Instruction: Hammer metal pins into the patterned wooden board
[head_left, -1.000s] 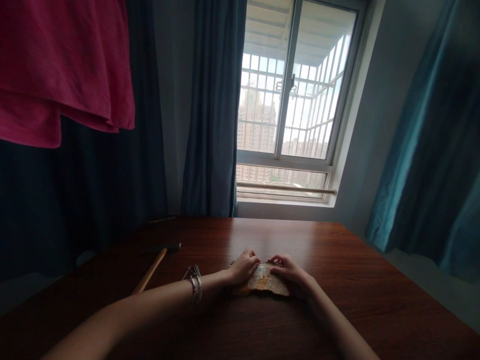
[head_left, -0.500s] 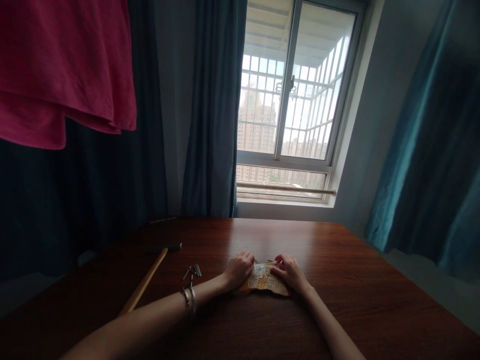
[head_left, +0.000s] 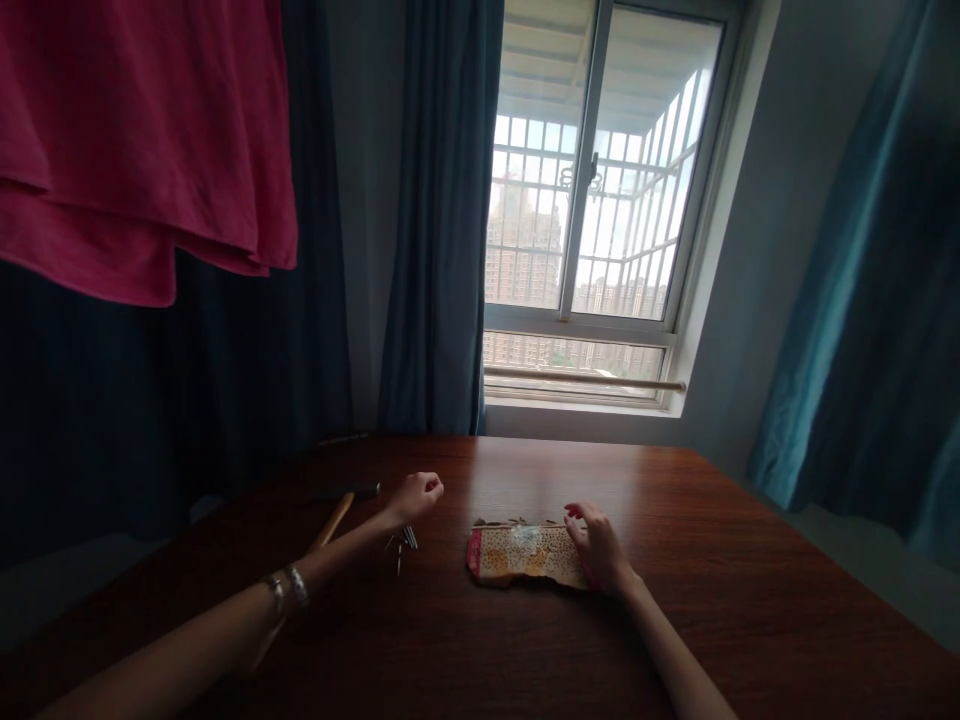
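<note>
A flat board-like piece (head_left: pixel 517 552) lies on the table, pale and dotted with dark holes, with orange stains, a pink left end and ragged edges. My right hand (head_left: pixel 598 548) rests over its right end, fingers apart. My left hand (head_left: pixel 420 495) is off the piece, held to its left with the fingers curled in; whatever may be inside is hidden. Just below that hand lie several nails (head_left: pixel 409 537). A hammer (head_left: pixel 339 520) with a wooden handle and dark head lies further left, its handle partly covered by my left forearm.
The brown wooden table (head_left: pixel 675 600) reaches toward a barred window (head_left: pixel 585 240). Blue curtains (head_left: pixel 442 220) hang on either side. A pink cloth (head_left: pixel 150 150) hangs at the upper left.
My left hand has let go of the piece's left end and moved left, near the nails and hammer. The pink end is now uncovered. My right hand stays at the right end.
</note>
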